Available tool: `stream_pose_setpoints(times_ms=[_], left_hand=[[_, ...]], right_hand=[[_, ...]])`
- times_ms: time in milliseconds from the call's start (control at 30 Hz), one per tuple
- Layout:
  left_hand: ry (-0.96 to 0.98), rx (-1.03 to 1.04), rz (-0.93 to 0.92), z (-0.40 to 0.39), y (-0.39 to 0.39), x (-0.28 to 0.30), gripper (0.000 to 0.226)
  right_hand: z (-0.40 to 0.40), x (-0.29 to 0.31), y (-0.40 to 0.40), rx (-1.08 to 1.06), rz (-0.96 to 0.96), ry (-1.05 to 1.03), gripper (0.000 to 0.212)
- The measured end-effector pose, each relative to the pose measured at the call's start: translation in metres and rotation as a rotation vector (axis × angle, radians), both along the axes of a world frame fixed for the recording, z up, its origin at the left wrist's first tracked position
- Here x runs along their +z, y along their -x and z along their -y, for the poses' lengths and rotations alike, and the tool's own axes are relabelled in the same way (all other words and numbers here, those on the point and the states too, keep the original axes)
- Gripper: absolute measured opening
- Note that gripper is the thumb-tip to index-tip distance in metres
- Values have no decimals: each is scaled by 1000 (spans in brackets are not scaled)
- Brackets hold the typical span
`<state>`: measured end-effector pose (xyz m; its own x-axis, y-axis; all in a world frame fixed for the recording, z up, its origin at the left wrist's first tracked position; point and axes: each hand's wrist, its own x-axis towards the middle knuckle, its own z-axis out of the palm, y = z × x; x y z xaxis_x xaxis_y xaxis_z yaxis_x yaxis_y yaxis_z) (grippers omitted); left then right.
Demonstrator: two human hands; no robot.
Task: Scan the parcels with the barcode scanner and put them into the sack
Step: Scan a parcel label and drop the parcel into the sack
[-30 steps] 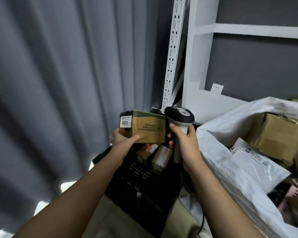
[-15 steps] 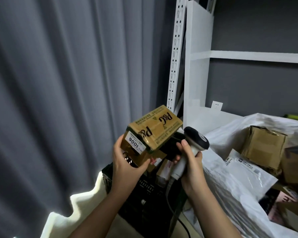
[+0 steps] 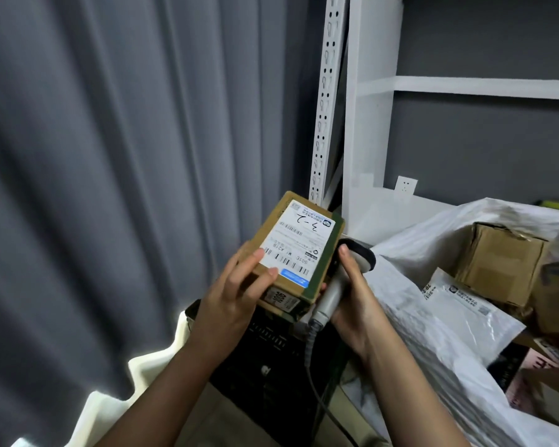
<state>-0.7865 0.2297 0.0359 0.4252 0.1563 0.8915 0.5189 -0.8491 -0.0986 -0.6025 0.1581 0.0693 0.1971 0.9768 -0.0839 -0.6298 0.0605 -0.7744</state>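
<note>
My left hand (image 3: 239, 291) holds a small brown cardboard parcel (image 3: 296, 253) with its white shipping label and barcodes facing up at me. A small sticker with numbers shows on its near end. My right hand (image 3: 352, 291) grips the grey handle of the barcode scanner (image 3: 334, 287), right beside the parcel; its dark head is partly hidden behind the box. The scanner's cable hangs down. The white sack (image 3: 417, 317) lies open to the right, with several parcels inside.
A black crate (image 3: 271, 359) stands below my hands. Inside the sack lie a brown box (image 3: 501, 259) and a white mailer bag (image 3: 465, 311). A white shelf frame (image 3: 362, 124) rises behind, a grey curtain (image 3: 126, 156) hangs on the left.
My left hand has turned the parcel over, so the shipping label now faces up instead of the printed brown side. The scanner has stayed close on its right.
</note>
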Motion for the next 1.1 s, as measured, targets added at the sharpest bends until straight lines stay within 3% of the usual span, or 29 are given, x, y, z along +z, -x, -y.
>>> stream_pose_setpoints(times_ms=[133,233,300,367,467,533,767,867,967,1100], left_hand=[[-16,1,-57,2,-2,-2,39],[121,-43,-89,7,-1,-5,71],[361,-83,-60,14,2,-6,97],[685,-148,101,27,-2,-4,111],[1425,-362,581,43,-15,8,108],[1720,-459,684,41,-23,8,102],[1749,-507,865,23,-15,16,81],[1595,-332,788,6,8,23,92],[1489,-220,749,-2,27,27,105],[1514,-254,876,-4,28,26,72]], right_hand=[[-4,-6,-4,-9,104,43,93],[-8,-8,-2,-59,53,61,96],[-11,-8,2,-143,-2,53,86],[-12,-7,6,-218,-56,41,65],[-12,-3,13,-291,-86,2,47],[-12,-2,21,-280,-34,-32,42],[-17,-12,27,-297,38,-74,74],[-14,-9,13,-395,188,-22,97],[-15,-11,-2,-451,333,-9,94],[-16,-13,-8,-291,378,-4,94]])
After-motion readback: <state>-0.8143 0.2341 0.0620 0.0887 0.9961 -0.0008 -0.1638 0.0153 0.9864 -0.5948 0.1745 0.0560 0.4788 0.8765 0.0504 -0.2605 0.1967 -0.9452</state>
